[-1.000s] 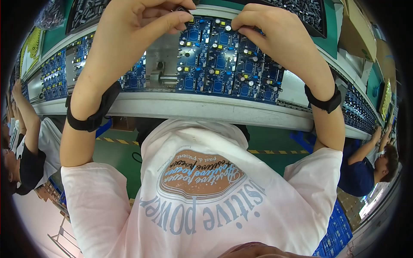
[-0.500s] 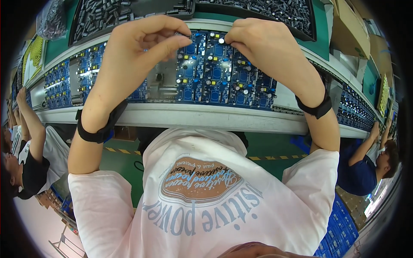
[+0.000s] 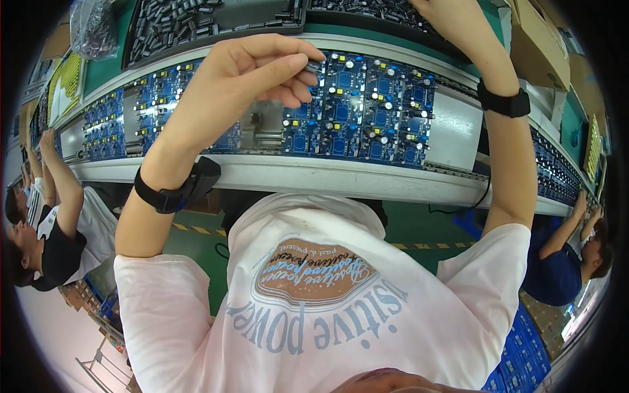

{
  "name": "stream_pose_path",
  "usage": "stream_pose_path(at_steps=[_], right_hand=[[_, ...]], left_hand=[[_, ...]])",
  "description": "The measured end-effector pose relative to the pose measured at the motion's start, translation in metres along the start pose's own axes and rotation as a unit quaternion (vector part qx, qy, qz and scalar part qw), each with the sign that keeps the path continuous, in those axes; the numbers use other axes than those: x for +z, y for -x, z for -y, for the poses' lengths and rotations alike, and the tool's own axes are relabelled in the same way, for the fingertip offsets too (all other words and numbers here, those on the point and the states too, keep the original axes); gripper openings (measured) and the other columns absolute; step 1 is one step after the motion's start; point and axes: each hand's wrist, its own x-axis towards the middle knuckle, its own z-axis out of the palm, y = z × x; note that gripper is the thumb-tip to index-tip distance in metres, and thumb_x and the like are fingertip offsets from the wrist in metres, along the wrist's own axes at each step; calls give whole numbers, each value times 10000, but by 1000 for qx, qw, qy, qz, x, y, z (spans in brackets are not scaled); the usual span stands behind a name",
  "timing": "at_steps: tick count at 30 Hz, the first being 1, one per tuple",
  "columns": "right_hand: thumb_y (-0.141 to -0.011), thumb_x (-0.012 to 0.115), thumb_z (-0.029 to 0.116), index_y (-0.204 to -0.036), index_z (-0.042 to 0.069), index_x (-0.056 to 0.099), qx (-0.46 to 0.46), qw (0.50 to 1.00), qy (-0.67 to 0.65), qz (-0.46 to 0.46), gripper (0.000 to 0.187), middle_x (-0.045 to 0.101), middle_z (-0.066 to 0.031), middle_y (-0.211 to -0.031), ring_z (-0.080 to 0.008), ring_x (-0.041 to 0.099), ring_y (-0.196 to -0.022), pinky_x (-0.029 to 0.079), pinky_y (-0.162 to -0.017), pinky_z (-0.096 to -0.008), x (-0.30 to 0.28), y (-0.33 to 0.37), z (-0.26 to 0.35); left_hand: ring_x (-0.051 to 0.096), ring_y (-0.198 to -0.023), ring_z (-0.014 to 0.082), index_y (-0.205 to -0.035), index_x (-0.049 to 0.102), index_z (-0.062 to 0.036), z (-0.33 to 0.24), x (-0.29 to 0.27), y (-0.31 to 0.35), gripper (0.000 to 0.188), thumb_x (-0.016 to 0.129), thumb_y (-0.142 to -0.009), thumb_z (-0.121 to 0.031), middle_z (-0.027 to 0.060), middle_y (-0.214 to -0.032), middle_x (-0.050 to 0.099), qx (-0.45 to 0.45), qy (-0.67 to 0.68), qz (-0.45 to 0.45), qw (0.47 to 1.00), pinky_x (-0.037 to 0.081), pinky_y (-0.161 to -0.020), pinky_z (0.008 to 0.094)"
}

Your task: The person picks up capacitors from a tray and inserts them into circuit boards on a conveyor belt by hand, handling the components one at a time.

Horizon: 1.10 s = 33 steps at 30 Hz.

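My left hand (image 3: 262, 75) is over the blue circuit boards (image 3: 344, 131), thumb and forefinger closed on a small dark cylindrical capacitor (image 3: 314, 67). Its other fingers curl loosely below. The boards lie side by side as a panel on the conveyor, carrying yellow blocks, blue discs and silver-topped round parts. My right hand (image 3: 452, 19) is up at the far right, over the right black tray (image 3: 380, 21) of dark capacitors. The picture's top edge cuts off its fingertips, so its grip is hidden. Both wrists wear black bands.
A second black tray (image 3: 213, 27) of capacitors stands at the far left, beside a plastic bag (image 3: 94, 29) of parts. Cardboard boxes (image 3: 540, 46) stand far right. The conveyor's metal rail (image 3: 314, 168) runs before me. Co-workers work at both sides.
My right hand has left the boards and moved up and right to the tray of capacitors. My left hand stays above the boards, and the capacitor in it now shows more plainly.
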Motion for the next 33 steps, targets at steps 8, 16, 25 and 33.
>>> stream_pose_path(at_steps=[8,16,25,33], right_hand=[[-949,655,12,-978,-16,645,126,951,-283,-1,41,649,-7,-814,-48,614,-752,490,-660,-215,-41,36,42],[-989,613,-9,-1068,-5,648,-288,502,-808,-108,86,698,-35,-879,-75,665,-774,540,-705,-197,53,60,20],[-1021,616,37,-1118,-16,636,-282,481,-826,-79,112,707,-67,-886,-91,672,-748,550,-686,-212,59,64,22],[-1044,598,81,-1121,-12,645,244,722,-644,74,130,715,-65,-884,-88,670,-726,545,-673,-202,-28,85,51]], left_hand=[[723,-891,110,-1224,725,-3,6,0,1,234,641,-1025,-94,71,-1008,750,29,-59,12,998,593,-841,243],[725,-883,268,-1134,730,-38,10,24,-4,188,690,-952,-62,101,-1000,745,174,-364,-16,915,589,-815,344],[644,-1024,270,-1052,694,-50,13,28,-14,203,711,-851,-67,57,-1103,650,280,-562,36,778,555,-842,376],[640,-1045,244,-1088,693,-56,10,23,-20,260,680,-832,-101,51,-1103,671,323,-596,78,731,545,-886,355]])
